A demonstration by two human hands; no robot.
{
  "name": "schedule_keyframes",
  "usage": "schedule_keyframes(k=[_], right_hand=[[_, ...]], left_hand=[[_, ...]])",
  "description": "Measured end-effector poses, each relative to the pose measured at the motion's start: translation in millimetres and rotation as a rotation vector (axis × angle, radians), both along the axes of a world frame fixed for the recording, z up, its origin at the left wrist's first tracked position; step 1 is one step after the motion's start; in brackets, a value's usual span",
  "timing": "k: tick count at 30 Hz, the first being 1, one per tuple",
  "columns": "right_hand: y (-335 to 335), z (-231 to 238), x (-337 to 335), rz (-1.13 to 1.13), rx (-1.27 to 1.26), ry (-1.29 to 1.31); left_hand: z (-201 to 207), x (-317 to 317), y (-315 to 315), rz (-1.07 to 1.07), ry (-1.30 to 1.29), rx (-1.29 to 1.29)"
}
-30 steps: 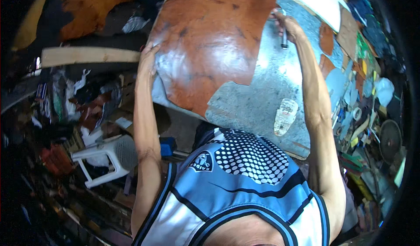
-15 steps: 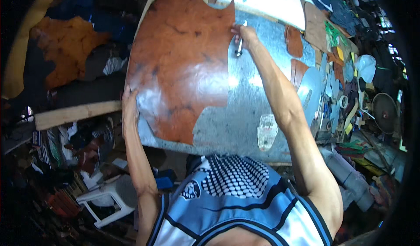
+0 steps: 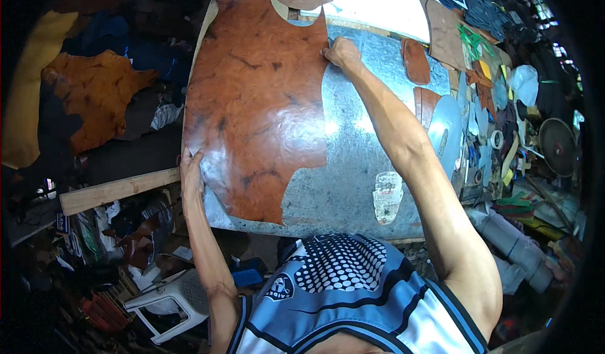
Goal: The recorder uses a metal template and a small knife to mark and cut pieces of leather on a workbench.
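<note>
A large reddish-brown leather sheet [image 3: 258,96] with dark streaks lies over a grey metal-topped table [image 3: 353,190]. My left hand [image 3: 191,165] grips its lower left edge, thumb on top and the other fingers mostly hidden. At the sheet's upper right edge my right hand [image 3: 343,53] is closed, with fingertips pinching the leather. The back of that hand hides its palm, so I cannot see whether anything else is inside it.
Brown leather pieces [image 3: 416,61] and a pale sole-shaped template [image 3: 387,196] lie on the table. Scraps crowd its right side. A wooden beam [image 3: 120,190] juts out at left, above a white plastic stool [image 3: 170,303]. Orange-brown leather [image 3: 94,96] lies far left.
My right hand has turned and closed at the leather's edge. The slim metal-and-dark tool it held is out of sight. My left hand keeps its grip; the whole view has shifted slightly.
</note>
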State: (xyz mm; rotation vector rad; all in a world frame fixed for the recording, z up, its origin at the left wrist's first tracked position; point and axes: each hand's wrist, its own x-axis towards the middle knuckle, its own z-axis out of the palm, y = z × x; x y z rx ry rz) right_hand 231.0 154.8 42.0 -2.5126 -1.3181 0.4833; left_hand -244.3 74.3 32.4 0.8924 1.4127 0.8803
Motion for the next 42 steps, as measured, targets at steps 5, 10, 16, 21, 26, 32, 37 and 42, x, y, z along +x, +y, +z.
schedule_keyframes(k=[5,10,16,21,26,32,37,42], right_hand=[[7.3,6.3,15.4,0.133,-0.212,0.110],[-1.3,-12.9,13.9,0.112,-0.051,0.123],[-15.1,-28.3,-3.2,0.111,0.151,0.020],[2.4,-13.9,-0.3,-0.106,0.032,0.566],[-25.3,-25.7,28.9,0.030,-0.058,0.251],[-121.5,-12.7,45.4,0.116,-0.124,0.245],[-135.1,-20.7,64.1,0.049,-0.040,0.283],[-96.0,-26.8,97.2,-0.036,-0.017,0.012]], left_hand=[[3.7,1.6,1.0,-0.092,-0.062,0.044],[0.6,-5.4,-1.0,-0.136,-0.099,0.013],[-5.7,-9.6,-8.1,-0.172,-0.070,0.059],[4.1,-13.1,-3.1,-0.178,0.020,-0.006],[28.2,7.3,-19.0,-0.227,-0.077,-0.132],[15.6,-16.0,-48.0,-0.357,-0.039,-0.184],[-7.4,5.1,-40.4,-0.265,-0.031,-0.161],[-27.4,65.4,-23.7,-0.195,-0.231,-0.105]])
